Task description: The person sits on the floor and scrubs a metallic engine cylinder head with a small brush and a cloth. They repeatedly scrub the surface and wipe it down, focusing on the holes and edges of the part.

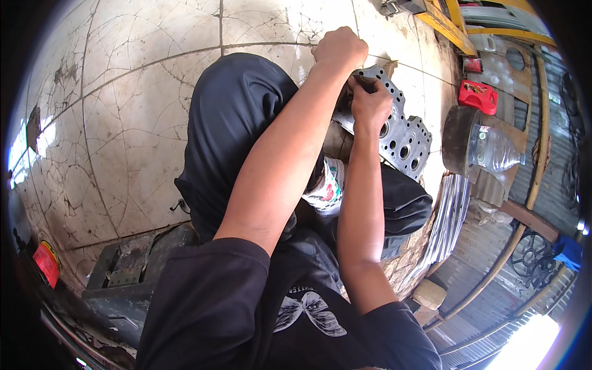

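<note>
A grey metal cylinder head, full of round holes, lies tilted in front of me, beside my right knee. My left hand is closed at its far left end, the back of the hand toward me. The fingers curl down out of sight, and whatever they hold is hidden. Just nearer to me, my right hand is over the cylinder head with thumb and fingers pinched together. Anything between those fingertips is too small or too covered to make out.
A red plastic jug and a clear plastic bottle are at the right, by a corrugated metal wall. Yellow metal framing stands at the far right. A dark box sits at the near left on cracked floor tiles.
</note>
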{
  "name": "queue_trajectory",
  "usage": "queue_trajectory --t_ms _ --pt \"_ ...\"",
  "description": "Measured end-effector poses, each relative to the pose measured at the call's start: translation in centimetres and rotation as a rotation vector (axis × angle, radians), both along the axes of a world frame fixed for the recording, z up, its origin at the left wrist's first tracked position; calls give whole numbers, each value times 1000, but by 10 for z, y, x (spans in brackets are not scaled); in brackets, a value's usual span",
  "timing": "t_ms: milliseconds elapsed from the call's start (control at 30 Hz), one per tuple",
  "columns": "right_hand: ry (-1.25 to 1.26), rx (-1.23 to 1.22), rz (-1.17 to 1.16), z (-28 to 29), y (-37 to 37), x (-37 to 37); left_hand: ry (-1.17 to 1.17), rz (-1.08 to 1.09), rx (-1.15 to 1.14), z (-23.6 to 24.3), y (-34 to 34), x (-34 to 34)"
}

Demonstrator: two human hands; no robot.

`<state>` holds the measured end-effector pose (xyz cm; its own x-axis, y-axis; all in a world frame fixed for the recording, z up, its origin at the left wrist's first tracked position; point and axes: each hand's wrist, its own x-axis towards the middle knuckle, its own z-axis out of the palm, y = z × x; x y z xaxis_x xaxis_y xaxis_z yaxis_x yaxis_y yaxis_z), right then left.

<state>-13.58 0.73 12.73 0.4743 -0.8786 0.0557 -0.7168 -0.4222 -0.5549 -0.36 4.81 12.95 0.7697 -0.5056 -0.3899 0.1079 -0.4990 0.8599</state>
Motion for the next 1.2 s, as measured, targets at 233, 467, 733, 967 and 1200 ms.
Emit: queue_trajectory --t_ms 233,467,733,967,1200 --pt "-89 -11 -34 -9 27 -10 0 22 -19 -9 0 7" --pt "-88 78 6 -20 27 -28 0 36 -16 -8 1 7" --pt "-91 77 -46 -11 9 -14 -71 -30 5 -13 -2 2" --pt "-47 49 -30 -7 14 -13 -99 18 12 -14 -2 -3" --pt "-330 308 -24 -12 0 -50 -121 1 -24 -17 1 7"
